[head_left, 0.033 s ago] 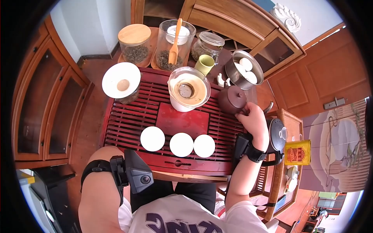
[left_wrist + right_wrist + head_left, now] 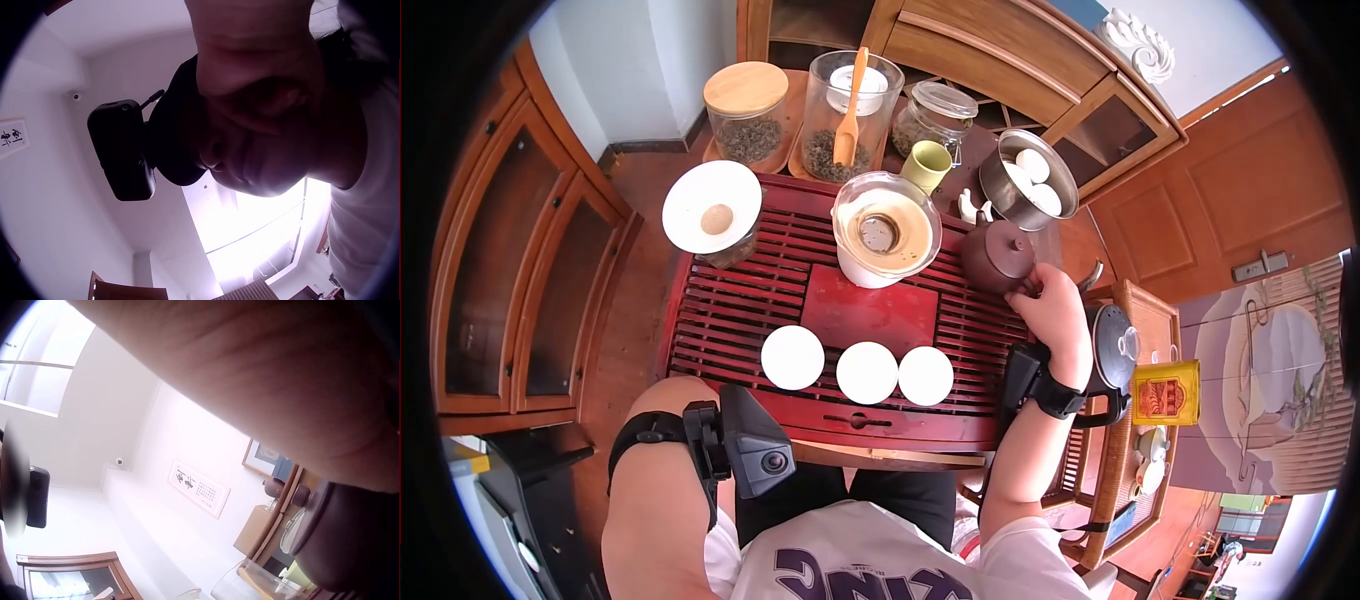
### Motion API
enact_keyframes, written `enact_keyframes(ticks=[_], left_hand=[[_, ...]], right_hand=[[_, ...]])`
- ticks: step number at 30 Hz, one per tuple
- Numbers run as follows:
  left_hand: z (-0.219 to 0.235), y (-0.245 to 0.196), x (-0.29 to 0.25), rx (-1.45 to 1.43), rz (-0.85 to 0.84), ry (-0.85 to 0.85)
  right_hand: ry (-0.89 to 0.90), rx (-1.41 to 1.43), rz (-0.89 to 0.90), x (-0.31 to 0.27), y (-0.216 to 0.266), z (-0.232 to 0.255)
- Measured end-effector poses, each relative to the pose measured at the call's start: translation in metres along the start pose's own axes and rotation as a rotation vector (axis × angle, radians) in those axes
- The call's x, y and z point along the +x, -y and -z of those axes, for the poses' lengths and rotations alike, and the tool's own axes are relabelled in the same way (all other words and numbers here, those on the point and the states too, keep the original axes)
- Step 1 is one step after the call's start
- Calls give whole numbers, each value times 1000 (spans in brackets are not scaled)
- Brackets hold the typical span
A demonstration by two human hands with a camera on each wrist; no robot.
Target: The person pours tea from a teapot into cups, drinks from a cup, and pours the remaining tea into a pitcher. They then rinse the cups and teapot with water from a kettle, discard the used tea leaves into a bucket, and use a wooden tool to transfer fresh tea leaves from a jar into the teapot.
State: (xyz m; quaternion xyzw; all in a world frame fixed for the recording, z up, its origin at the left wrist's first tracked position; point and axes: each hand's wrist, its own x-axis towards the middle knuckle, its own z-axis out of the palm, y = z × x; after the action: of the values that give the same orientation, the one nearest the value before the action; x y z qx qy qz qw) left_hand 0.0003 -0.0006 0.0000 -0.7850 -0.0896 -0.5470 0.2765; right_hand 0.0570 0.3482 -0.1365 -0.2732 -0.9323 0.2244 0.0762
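In the head view my right hand [image 2: 1050,305] holds the brown clay teapot [image 2: 992,250] at its side handle, fingers bent and partly hidden under the hand. The teapot stands upright with its knobbed lid on, at the tray's right side; the right wrist view shows its dark body [image 2: 350,540] beside the hand. In the left wrist view my left hand [image 2: 256,69] is raised in front of the chin, dark, with loosely curled fingers and nothing seen in them. Only the left forearm shows in the head view. Three white cups [image 2: 867,373] sit near the tray's front.
The red slatted tea tray [image 2: 730,385] bears a glass pitcher [image 2: 915,215] with a strainer, and a white funnel [image 2: 690,215] on a vessel. Behind stand tea jars [image 2: 747,115], a green cup [image 2: 927,165] and a metal pot [image 2: 1050,205]. A black kettle [image 2: 1108,350] is right of the wrist.
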Motion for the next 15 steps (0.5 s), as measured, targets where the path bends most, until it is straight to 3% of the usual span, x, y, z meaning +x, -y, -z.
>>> enact_keyframes(ticks=[6, 9, 11, 15], left_hand=[[2, 0, 1, 32, -41, 30], [-2, -5, -1, 34, -5, -28], [1, 0, 0, 0, 0, 2], [2, -1, 0, -20, -4, 16]], right_hand=[[14, 2, -22, 1, 1, 2], [-147, -35, 87, 2, -6, -1], [-119, 158, 8, 4, -6, -2], [-93, 202, -28, -1, 11, 6]])
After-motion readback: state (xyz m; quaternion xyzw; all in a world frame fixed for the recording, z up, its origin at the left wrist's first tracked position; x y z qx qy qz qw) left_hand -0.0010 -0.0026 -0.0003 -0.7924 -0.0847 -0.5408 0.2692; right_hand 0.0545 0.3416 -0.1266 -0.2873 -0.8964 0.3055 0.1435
